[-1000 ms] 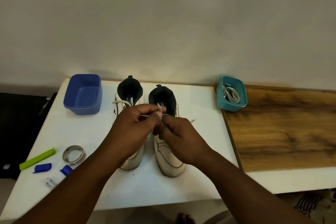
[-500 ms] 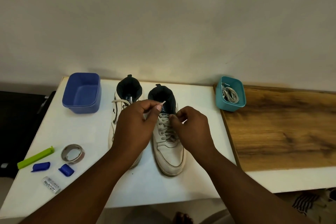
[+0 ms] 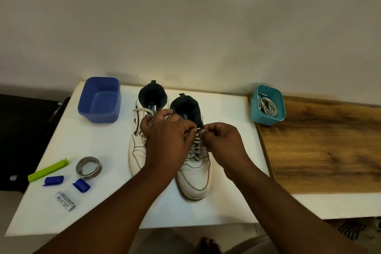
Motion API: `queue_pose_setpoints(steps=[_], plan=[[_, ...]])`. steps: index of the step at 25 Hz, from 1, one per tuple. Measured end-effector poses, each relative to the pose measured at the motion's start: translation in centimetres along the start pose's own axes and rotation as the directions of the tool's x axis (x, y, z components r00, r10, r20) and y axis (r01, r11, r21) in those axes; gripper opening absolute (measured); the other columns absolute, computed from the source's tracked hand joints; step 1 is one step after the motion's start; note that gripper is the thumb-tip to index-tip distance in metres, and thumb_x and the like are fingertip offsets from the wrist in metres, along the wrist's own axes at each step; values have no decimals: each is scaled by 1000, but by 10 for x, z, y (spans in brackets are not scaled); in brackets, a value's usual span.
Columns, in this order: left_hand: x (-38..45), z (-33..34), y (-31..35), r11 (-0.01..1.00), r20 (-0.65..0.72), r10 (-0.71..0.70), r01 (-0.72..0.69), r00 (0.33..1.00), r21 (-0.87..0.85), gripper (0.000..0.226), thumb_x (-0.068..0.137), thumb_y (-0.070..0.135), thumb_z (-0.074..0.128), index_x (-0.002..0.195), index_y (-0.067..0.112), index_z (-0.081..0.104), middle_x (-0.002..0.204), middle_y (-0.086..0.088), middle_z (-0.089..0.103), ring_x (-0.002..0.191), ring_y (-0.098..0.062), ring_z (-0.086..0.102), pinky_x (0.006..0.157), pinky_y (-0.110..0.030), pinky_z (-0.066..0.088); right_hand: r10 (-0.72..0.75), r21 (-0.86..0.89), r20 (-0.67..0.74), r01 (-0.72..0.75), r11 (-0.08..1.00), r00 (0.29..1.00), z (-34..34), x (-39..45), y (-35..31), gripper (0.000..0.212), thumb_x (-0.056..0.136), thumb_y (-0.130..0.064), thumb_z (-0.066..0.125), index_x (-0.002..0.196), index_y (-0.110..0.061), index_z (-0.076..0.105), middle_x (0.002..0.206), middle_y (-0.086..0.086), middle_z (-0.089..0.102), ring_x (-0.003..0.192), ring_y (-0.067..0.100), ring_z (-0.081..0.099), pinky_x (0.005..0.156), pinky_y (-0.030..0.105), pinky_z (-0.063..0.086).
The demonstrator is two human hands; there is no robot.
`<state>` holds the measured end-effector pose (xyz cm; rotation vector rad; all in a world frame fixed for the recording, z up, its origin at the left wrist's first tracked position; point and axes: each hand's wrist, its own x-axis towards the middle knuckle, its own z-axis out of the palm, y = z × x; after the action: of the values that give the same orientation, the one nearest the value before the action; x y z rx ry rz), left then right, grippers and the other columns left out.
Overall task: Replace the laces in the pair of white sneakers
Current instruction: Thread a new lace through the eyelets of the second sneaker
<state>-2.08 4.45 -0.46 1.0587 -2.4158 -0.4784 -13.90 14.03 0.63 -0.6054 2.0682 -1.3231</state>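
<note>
Your left hand [image 3: 167,140] pinches the lace tip [image 3: 198,129] over the right sneaker [image 3: 194,171]; your right hand [image 3: 223,140] grip pinches the lace too.

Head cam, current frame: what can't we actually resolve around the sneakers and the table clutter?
- Left sneaker: the left hand covers most of its lacing.
- Right sneaker: upper eyelets sit behind both hands; which eyelet the lace tip is at is hidden.
- Right hand: fingers curl at the lace; exact pinch unclear.
- Teal tub: coiled laces inside, count too small to tell.
- Battery: label too small to read.
</note>
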Motion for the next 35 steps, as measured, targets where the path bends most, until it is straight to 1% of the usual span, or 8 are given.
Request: queue_pose_setpoints(steps=[7, 16, 21, 25, 28, 31, 33, 35], plan=[[0, 1, 0, 990, 63, 55, -62, 997, 126, 19, 96, 45, 57, 99, 36, 73, 102, 18, 69, 133, -16, 42, 116, -52, 13, -9, -61, 4, 9, 998, 1000, 2, -3, -1, 9, 92, -11, 71, 86, -14, 77, 63, -3, 69, 57, 3, 61, 58, 20, 50], [6, 8, -1, 993, 38, 69, -72, 997, 97, 13, 95, 38, 60, 97, 35, 73, 105, 16, 68, 127, -18, 48, 112, -53, 21, -8, -128, 14, 10, 992, 1000, -1, 1, 4, 16, 98, -25, 64, 86, -20, 73, 78, 3, 72, 70, 11, 64, 71, 36, 54], [5, 8, -6, 997, 86, 67, -71, 994, 42, 23, 96, 47, 51, 105, 38, 70, 112, 16, 67, 132, -17, 46, 117, -56, 13, -61, -225, 5, 60, 972, 998, -1, 5, 2, 16, 99, -18, 57, 87, -16, 67, 82, -3, 67, 74, 10, 60, 70, 27, 49], [5, -4, -6, 998, 164, 26, -36, 986, 55, 52, 87, 72, 33, 110, 39, 66, 117, 18, 66, 135, -13, 42, 118, -59, 6, 129, 270, -274, -53, 961, 953, -17, 19, -10, 15, 95, -11, 49, 84, -11, 60, 79, 7, 61, 63, 16, 54, 58, 31, 44], [5, -11, -5, 989, 240, 45, -77, 970, 128, 68, 77, 89, 32, 115, 40, 61, 120, 20, 62, 138, -11, 39, 118, -61, 3, 324, 760, -289, 10, 650, 901, -35, 24, -16, 12, 97, -4, 47, 92, -8, 58, 77, 6, 62, 60, 13, 63, 59, 26, 55], [7, -12, -6, 987, 280, 54, -94, 958, 132, 71, 73, 91, 40, 121, 41, 56, 125, 20, 60, 140, -11, 37, 119, -61, 1, 291, 865, -228, 57, 498, 929, -29, 27, -12, 10, 100, 2, 57, 106, -5, 60, 97, 13, 70, 87, 20, 76, 85, 32, 63], [7, -13, -8, 991, 279, 61, -92, 958, 96, 72, 74, 86, 49, 130, 41, 51, 131, 18, 57, 141, -11, 37, 120, -60, -1, 222, 742, -195, -5, 671, 955, -25, 26, -4, 17, 98, 0, 63, 111, -10, 62, 106, 12, 70, 99, 23, 74, 94, 35, 59], [6, -15, -10, 994, 268, 73, -91, 961, 55, 78, 75, 81, 56, 140, 41, 44, 140, 16, 53, 142, -11, 36, 121, -59, -3, 148, 206, -113, -122, 971, 982, -23, 22, 6, 7, 96, -8, 68, 102, -11, 66, 96, 9, 70, 88, 22, 71, 83, 34, 60]])
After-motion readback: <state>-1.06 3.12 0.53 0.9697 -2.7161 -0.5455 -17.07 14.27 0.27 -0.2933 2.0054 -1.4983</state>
